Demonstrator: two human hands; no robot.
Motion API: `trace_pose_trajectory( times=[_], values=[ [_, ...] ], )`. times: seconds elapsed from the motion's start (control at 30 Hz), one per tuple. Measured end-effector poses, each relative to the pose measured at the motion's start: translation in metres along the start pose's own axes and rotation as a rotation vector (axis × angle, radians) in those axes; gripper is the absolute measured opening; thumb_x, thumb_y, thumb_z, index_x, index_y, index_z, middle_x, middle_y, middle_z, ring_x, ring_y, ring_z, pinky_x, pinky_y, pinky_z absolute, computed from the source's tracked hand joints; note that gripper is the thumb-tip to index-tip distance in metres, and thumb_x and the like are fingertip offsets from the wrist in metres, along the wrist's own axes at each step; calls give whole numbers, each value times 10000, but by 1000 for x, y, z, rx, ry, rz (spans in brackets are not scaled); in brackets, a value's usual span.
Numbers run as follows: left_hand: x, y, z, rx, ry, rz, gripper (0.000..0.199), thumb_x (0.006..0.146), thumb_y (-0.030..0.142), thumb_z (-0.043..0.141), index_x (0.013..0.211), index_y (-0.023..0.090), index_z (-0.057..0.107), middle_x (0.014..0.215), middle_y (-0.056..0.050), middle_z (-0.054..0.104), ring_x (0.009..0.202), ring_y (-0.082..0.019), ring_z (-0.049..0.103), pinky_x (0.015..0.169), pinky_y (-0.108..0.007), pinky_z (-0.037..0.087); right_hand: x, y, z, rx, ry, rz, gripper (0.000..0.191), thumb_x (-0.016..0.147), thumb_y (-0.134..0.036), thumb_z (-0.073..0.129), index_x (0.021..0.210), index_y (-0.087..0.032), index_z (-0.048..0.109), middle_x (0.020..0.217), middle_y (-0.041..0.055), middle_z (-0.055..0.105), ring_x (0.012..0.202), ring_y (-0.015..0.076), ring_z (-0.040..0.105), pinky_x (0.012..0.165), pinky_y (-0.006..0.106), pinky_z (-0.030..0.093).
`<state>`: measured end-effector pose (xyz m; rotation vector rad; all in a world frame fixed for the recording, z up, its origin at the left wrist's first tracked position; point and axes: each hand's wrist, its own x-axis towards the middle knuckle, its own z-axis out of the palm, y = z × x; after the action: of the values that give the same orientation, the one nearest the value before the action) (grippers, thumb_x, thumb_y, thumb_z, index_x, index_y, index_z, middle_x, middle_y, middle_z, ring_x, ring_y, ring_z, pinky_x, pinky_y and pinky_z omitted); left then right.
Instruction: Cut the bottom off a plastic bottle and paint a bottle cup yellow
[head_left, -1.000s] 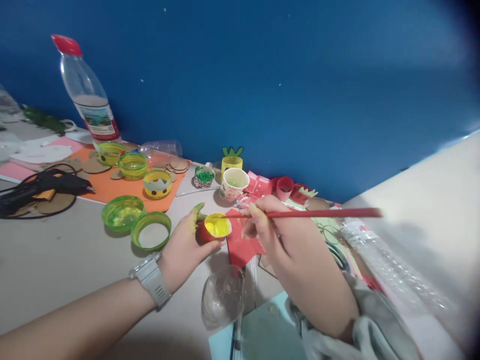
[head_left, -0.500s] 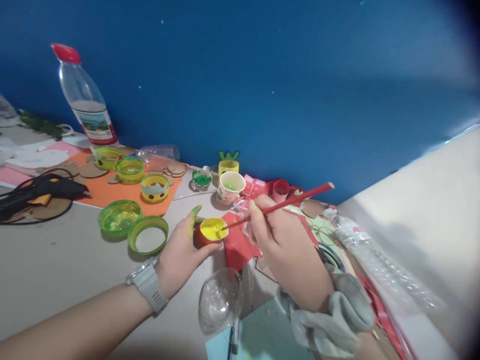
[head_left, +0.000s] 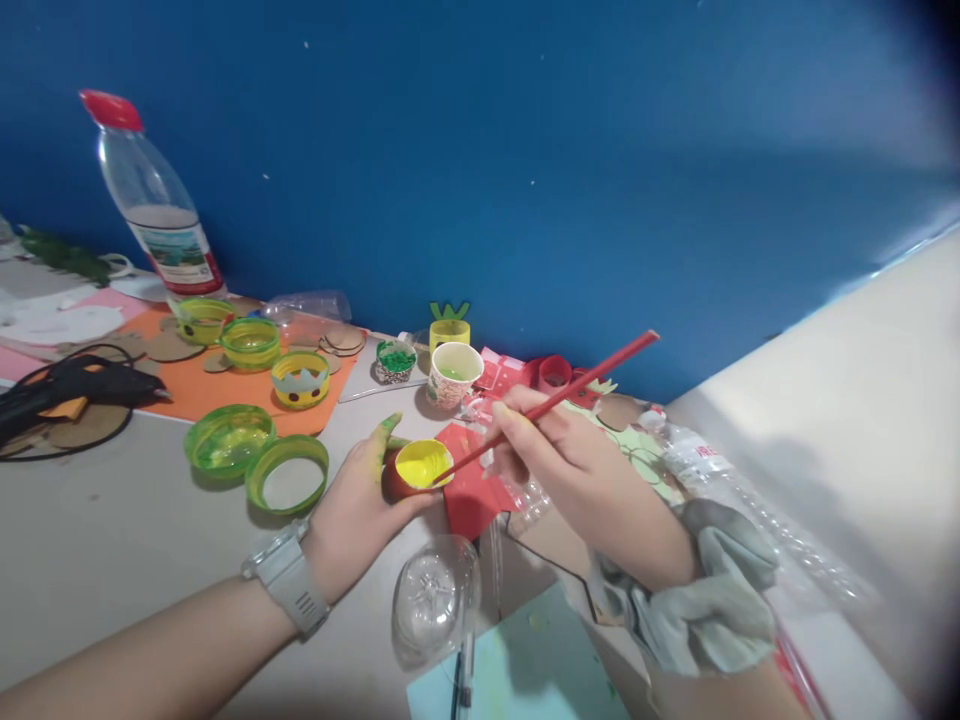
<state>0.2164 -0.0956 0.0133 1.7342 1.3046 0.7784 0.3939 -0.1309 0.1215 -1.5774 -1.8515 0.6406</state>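
Note:
My left hand, green paint on its thumb, is wrapped round a small red cup. Bright yellow paint coats the inside of the cup. In my right hand is a red-handled paintbrush, slanting down to the left. Its tip lies at the cup's near right rim, and the bristles are hard to make out. Just behind the cup stands a patterned paper cup with green liquid in it. A piece of red paper lies under the brush.
Green-painted plastic rings and a green dish stand left of my hand. A tall bottle, a black glue gun and orange paper are further left. A clear bottle base lies in front; a clear bottle lies at right.
The brush tip has moved from inside the yellow paint toward the cup's near right rim. My right hand and forearm have swung slightly right. The left hand still holds the cup.

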Motion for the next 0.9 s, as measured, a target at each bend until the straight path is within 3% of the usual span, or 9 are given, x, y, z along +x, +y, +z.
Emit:
trace_pose_trajectory(
  times=[0.13,0.23,0.37,0.5,0.6,0.73,0.83,0.9],
  values=[
    [0,0,-1,3,2,21,753,744,380,776,1371,156,424,1238,-126,651,1159,-287,617,978,-422,488,-1,0,5,19,90,-26,319,1044,-310,370,745,-226,439,618,-60,471,565,119,477,593,269,357],
    [0,1,-2,14,-2,22,756,748,389,773,1374,153,421,1228,-120,658,1140,-283,629,966,-423,497,-1,0,8,120,-2,-23,312,1050,-316,359,764,-227,447,605,-67,453,556,114,470,586,260,366],
    [1,3,-2,35,-1,10,777,753,376,769,1399,156,398,1219,-116,665,1129,-288,641,958,-436,507,-1,2,8,113,105,-40,273,1045,-293,383,793,-224,465,640,-60,468,601,116,483,636,258,377],
    [1,3,-2,12,-4,40,740,768,414,755,1382,183,412,1204,-104,681,1093,-289,666,928,-435,528,-2,2,8,171,-2,-46,273,1044,-295,376,792,-228,459,632,-66,462,577,108,477,607,248,379],
    [1,1,-1,8,4,32,760,773,415,752,1396,173,392,1209,-105,679,1087,-281,670,925,-415,533,-2,2,10,121,106,-68,267,1040,-279,372,786,-228,435,647,-60,450,606,116,482,616,256,375],
    [1,-1,-2,20,-2,38,768,759,402,769,1398,191,398,1183,-82,688,1074,-268,676,908,-389,539,-2,4,9,146,12,-66,292,1045,-284,360,771,-225,439,632,-64,452,573,109,470,606,263,370],
    [1,-1,-2,14,11,26,787,759,380,774,1414,187,383,1198,-85,681,1104,-262,663,931,-384,529,-1,6,10,144,124,-57,287,1043,-278,361,770,-227,432,631,-62,454,586,112,481,601,262,368],
    [2,0,-2,15,9,24,803,749,372,784,1417,190,378,1203,-84,678,1111,-261,659,944,-389,522,0,7,10,133,99,-40,291,1035,-270,386,750,-225,422,617,-69,423,561,105,455,593,259,363]
  ],
)
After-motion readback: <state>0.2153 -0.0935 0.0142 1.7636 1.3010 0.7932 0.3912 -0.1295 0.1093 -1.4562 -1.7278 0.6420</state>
